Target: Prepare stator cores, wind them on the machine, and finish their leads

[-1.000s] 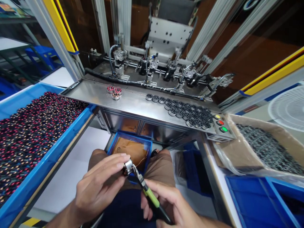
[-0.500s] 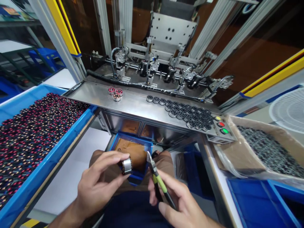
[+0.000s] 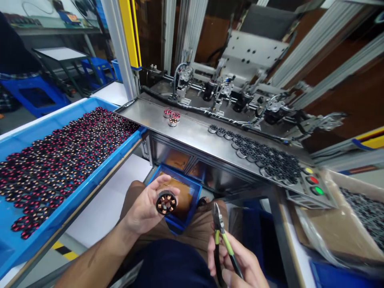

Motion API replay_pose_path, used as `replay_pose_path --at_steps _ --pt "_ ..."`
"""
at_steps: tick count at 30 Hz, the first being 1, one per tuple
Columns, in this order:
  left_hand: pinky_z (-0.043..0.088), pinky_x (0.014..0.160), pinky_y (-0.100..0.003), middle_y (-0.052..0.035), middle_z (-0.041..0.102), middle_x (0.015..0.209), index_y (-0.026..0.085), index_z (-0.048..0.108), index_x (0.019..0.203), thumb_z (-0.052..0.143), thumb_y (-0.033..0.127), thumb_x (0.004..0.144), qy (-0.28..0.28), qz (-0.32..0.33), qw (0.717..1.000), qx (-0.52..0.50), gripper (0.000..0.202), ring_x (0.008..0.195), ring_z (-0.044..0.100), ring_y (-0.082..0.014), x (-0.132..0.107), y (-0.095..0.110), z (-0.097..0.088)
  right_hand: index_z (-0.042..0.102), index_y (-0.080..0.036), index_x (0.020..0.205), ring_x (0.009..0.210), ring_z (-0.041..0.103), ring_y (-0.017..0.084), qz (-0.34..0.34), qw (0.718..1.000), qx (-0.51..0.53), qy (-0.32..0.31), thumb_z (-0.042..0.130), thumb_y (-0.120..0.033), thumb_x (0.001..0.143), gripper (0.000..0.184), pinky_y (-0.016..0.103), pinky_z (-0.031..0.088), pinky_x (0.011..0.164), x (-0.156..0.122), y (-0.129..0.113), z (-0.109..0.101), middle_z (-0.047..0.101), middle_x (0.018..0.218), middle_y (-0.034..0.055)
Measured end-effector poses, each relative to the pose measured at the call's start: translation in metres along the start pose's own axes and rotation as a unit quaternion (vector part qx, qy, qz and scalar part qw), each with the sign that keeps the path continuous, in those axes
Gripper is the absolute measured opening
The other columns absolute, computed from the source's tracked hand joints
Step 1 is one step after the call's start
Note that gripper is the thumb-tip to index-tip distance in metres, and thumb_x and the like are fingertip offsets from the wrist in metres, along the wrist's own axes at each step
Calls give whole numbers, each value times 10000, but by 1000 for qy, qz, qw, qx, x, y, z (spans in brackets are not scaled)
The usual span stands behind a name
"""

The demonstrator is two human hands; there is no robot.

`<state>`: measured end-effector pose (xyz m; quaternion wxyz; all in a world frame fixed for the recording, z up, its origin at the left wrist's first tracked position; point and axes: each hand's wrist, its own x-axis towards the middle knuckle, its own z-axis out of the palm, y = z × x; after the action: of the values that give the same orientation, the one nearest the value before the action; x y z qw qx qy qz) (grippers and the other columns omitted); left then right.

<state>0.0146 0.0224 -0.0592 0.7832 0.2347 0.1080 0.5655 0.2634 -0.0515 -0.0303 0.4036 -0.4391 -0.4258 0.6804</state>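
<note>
A motor stator (image 3: 166, 203) with copper windings is held in the fingers of my left hand (image 3: 146, 208), its wound face turned up toward me. My right hand (image 3: 237, 260) is wrapped round diagonal cutting pliers (image 3: 221, 236) with green and black handles. Their jaws point up and away, slightly apart, and stand to the right of the stator without touching it. Below the stator, a blue bin (image 3: 196, 196) with a brown lining is partly hidden by my left hand.
On the left, a blue tray (image 3: 99, 168) holds many wound stators. Three wound stators (image 3: 173, 121) and rows of bare cores (image 3: 261, 154) sit on the metal ledge (image 3: 195, 140). Beyond stands a winding machine (image 3: 225, 88); push buttons (image 3: 313, 180) and a lined carton (image 3: 327, 228) are at right.
My left hand has turned the stator from its metal side to its wound face. The pliers have shifted right and turned more upright. The view has swung left.
</note>
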Motion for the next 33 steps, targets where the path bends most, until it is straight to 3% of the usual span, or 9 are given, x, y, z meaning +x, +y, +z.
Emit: replay_pose_path --at_steps 7,11,15,17,19,24,27,30,33 --pt "520 772 -167 -32 752 1045 269 607 1215 866 194 627 4 1 999 33 647 881 694 -121 -3 1 1 602 -245 1264 737 591 190 6 1000 -23 -10 646 -294 753 515 315 503 637 -3 7 -3 610 984 93" --pt "523 762 -166 -32 748 1028 278 617 1176 897 221 580 24 19 997 71 661 866 696 -123 -10 9 -3 524 -272 1348 871 641 208 -81 976 -197 -33 567 -217 804 549 340 535 760 22 -21 -3 624 1126 109" --pt "540 760 -221 -49 728 1022 284 606 1150 898 207 571 59 43 980 187 652 871 694 -162 -28 27 -10 531 -175 1344 1092 600 245 -236 821 -517 54 566 -196 744 601 367 465 978 105 -81 -1 617 1204 126" --pt "541 818 -276 -57 706 1024 281 587 1170 863 182 620 91 65 960 258 624 927 687 -200 -45 39 -15 561 -132 1312 1084 611 238 -221 725 -641 122 565 -222 717 601 331 464 975 159 -106 1 642 1202 123" --pt "527 887 -310 -64 689 1026 273 580 1180 820 146 664 148 91 929 326 583 994 675 -226 -67 54 -20 627 -119 1233 1067 624 256 -202 694 -678 133 583 -229 695 551 328 465 959 209 -121 5 671 1177 129" --pt "521 906 -302 -72 692 1037 253 597 1119 834 168 620 364 154 785 477 559 1010 668 -235 -140 124 -32 703 -112 1098 974 657 306 -176 669 -711 129 589 -317 704 459 353 484 830 278 -118 26 716 1074 167" --pt "497 933 -384 -76 700 1021 227 597 1126 847 304 578 488 166 619 592 607 956 642 -261 -185 182 -45 697 -47 1071 1054 613 382 -176 657 -720 139 535 -441 750 533 436 466 822 302 -109 26 668 1141 266" --pt "474 914 -407 -55 699 989 243 596 1153 771 380 636 523 73 468 709 562 870 619 -258 -218 229 -66 700 -123 1061 1111 588 366 -172 623 -747 156 525 -523 755 533 435 457 812 328 -98 9 655 1194 241" --pt "465 903 -405 -32 708 933 265 633 1075 729 277 623 517 2 453 726 462 853 625 -273 -227 249 -92 693 -206 1064 1077 606 339 -182 602 -758 176 539 -570 745 507 413 457 762 349 -86 -17 673 1182 205"
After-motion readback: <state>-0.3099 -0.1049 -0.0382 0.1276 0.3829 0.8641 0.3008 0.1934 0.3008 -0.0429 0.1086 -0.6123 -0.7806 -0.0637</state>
